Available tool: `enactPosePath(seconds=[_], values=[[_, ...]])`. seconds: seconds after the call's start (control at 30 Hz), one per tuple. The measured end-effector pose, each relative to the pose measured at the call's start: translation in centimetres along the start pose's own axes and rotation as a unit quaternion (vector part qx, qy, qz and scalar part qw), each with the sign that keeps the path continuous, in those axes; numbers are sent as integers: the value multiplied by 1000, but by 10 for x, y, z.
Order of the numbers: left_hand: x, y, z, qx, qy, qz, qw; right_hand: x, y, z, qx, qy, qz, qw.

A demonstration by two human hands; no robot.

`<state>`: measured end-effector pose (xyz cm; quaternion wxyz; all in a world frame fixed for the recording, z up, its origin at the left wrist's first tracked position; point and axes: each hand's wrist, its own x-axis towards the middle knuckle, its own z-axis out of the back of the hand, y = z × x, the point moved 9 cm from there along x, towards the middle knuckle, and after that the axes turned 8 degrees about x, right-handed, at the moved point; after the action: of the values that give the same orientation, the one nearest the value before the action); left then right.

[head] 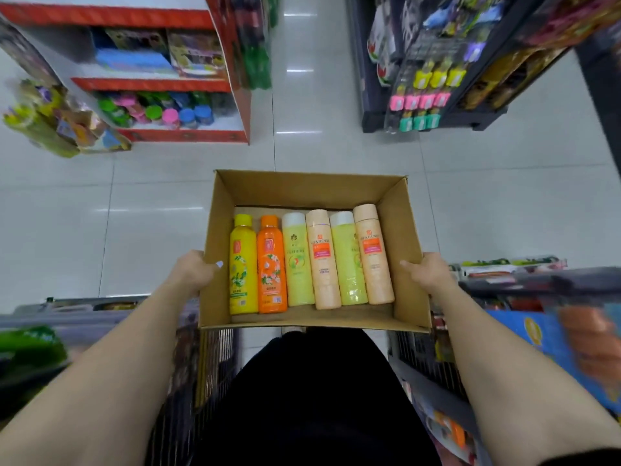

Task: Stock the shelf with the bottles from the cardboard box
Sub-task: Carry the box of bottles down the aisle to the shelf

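Note:
I carry an open cardboard box point(401, 227) in front of my body, above the shop floor. Several bottles lie side by side on its bottom: a yellow bottle point(242, 265), an orange bottle point(271, 265), two pale green bottles point(297, 260) point(350, 260) and two peach bottles point(324, 260) point(374, 255). My left hand point(193, 270) grips the box's left wall, thumb hooked over the rim. My right hand point(428, 272) grips the right wall the same way.
A red-and-white shelf unit point(188, 85) with coloured jars stands ahead on the left. A dark rack point(437, 68) of hanging goods stands ahead on the right. Tiled aisle floor point(312, 95) runs between them. Dark shelves with goods flank me low on both sides.

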<state>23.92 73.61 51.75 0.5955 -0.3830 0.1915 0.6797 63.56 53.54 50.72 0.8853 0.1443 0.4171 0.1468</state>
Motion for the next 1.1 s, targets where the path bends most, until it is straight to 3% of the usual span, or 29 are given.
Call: enactPosePath(seconds=[0.17, 0.53, 0.73, 1.1], values=[[64, -51, 35, -33, 46, 17, 998, 66, 67, 7, 6, 16, 0, 1000], [186, -193, 166, -74, 34, 26, 996, 202, 269, 73, 32, 11, 25, 999], [273, -277, 216, -33, 66, 0, 997, 279, 346, 100, 48, -7, -5, 999], [443, -462, 372, 73, 15, -77, 994, 402, 502, 152, 93, -47, -40, 994]])
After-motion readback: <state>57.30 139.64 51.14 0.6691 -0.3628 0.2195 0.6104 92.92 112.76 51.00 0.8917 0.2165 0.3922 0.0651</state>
